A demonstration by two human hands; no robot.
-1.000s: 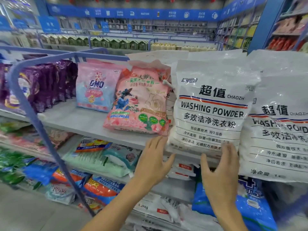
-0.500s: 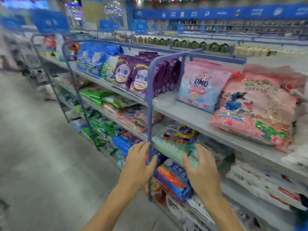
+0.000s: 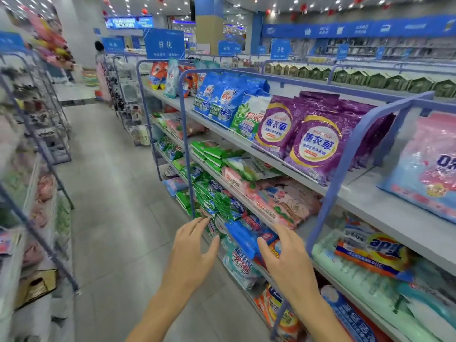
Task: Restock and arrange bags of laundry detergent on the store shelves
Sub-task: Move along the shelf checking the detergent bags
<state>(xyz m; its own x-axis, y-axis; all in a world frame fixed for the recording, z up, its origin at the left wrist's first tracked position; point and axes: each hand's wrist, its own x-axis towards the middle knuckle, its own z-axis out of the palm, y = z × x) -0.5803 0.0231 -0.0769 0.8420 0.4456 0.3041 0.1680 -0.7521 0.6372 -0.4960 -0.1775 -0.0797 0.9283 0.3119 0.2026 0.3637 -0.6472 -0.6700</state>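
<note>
Both of my hands hang in the air in front of the shelf unit and hold nothing. My left hand (image 3: 195,245) and my right hand (image 3: 283,257) have relaxed, spread fingers. Between them and just behind lies a blue detergent bag (image 3: 243,236) on a lower shelf. Purple lavender detergent bags (image 3: 313,144) stand on the grey top shelf (image 3: 385,208), blue bags (image 3: 222,99) further left, and a pink and blue OMO bag (image 3: 427,169) at the far right. Green bags (image 3: 214,201) and pink floral bags (image 3: 278,201) lie stacked on the middle shelves.
Blue tube frames (image 3: 185,144) divide the shelf bays. The grey tiled aisle floor (image 3: 118,206) runs ahead on the left. Another rack (image 3: 37,169) lines the aisle's left side. A person (image 3: 101,70) stands far down the aisle. An open cardboard box (image 3: 37,287) sits low on the left.
My view has swung left, from the white washing powder bags to the long aisle. My hands have come off the white bag and now hover free in front of the lower shelves.
</note>
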